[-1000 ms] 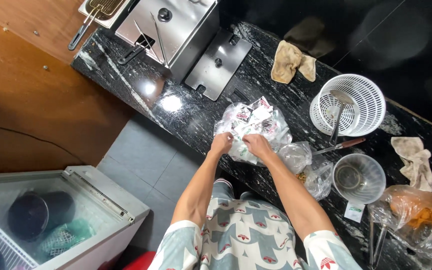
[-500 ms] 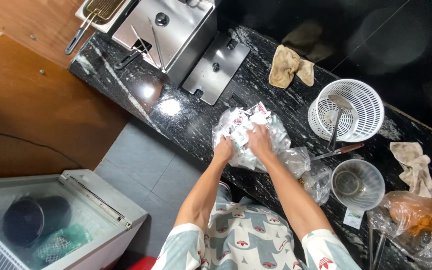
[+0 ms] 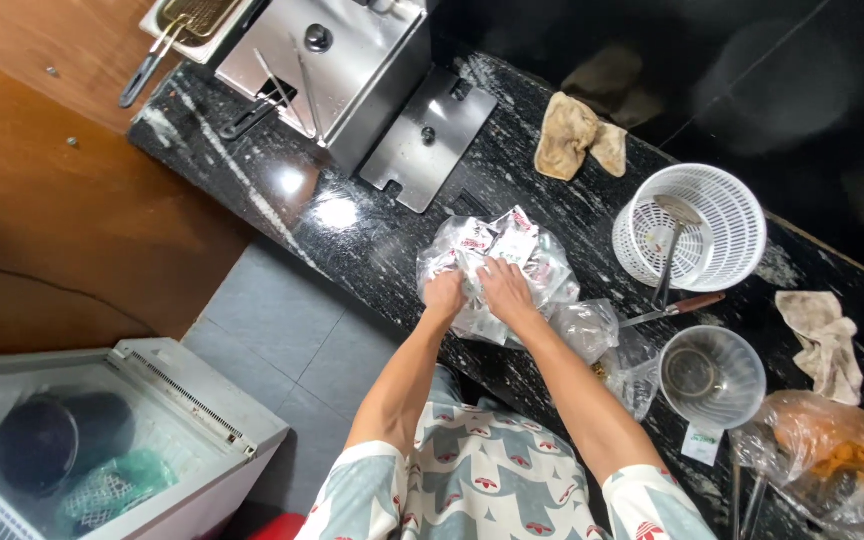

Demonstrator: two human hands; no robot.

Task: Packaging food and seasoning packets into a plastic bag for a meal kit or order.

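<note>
Forearms rise from the near edge of the view, over a patterned garment, and meet at the middle of the black marbled worktop (image 3: 372, 250). The left hand (image 3: 444, 297) and the right hand (image 3: 505, 292) lie side by side, both pressed onto a clear plastic bag of small sachets (image 3: 497, 250); the fingers are curled into the plastic and appear to grip it, though the fingertips are hidden in its folds. The bag rests on the worktop close to its near edge.

To the near left, off the worktop, stands a glass-topped chest freezer (image 3: 102, 440) on the grey floor. To the near right lies an orange-tinted plastic bag (image 3: 832, 455). Left of it sits a clear round container (image 3: 712, 375), and between that and the sachet bag lies a second, crumpled clear bag (image 3: 592, 330).

Further right, a soiled cloth (image 3: 827, 335) lies on the worktop. A knife with a brown handle (image 3: 674, 309) lies just beyond the round container. Beyond that stands a white plastic basket (image 3: 697, 230) with a metal utensil in it.

At the far side lie a tan cloth (image 3: 577, 135), a flat metal lid (image 3: 427, 135) and, far left, a stainless steel fryer (image 3: 322, 60).
</note>
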